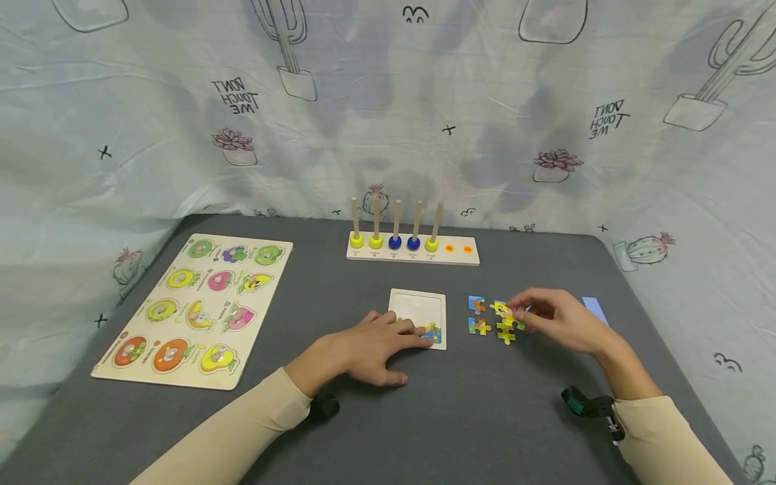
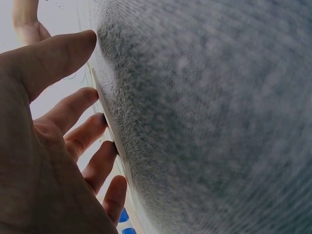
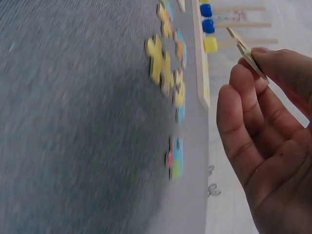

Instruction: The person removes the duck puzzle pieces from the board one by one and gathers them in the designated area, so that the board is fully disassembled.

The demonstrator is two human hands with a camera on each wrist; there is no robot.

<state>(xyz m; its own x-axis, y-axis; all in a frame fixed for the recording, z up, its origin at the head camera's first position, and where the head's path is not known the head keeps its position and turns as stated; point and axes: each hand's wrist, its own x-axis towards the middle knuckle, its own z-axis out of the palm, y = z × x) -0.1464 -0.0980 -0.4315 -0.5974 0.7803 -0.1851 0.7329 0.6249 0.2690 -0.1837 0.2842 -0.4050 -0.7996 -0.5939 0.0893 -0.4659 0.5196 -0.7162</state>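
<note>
My left hand [image 1: 376, 347] lies palm down with its fingers spread on a small wooden puzzle tray [image 1: 418, 301]. Colourful puzzle pieces [image 1: 433, 333] sit in the tray's lower part, partly hidden by those fingers. In the left wrist view the fingertips [image 2: 100, 119] touch the tray's edge. To the right, my right hand [image 1: 560, 316] pinches a thin jigsaw puzzle piece [image 3: 248, 58] between thumb and fingers, above the table. Several loose puzzle pieces [image 1: 479, 327], yellow, blue and orange, lie by this hand; it hides some from the head view.
A wooden peg board [image 1: 412, 256] with upright rods and yellow and blue rings stands at the back. At the left lies a large fruit puzzle board [image 1: 200, 323]. A pale blue flat strip [image 1: 595, 310] lies beyond the right hand. A patterned cloth hangs behind the grey table [image 1: 461, 424].
</note>
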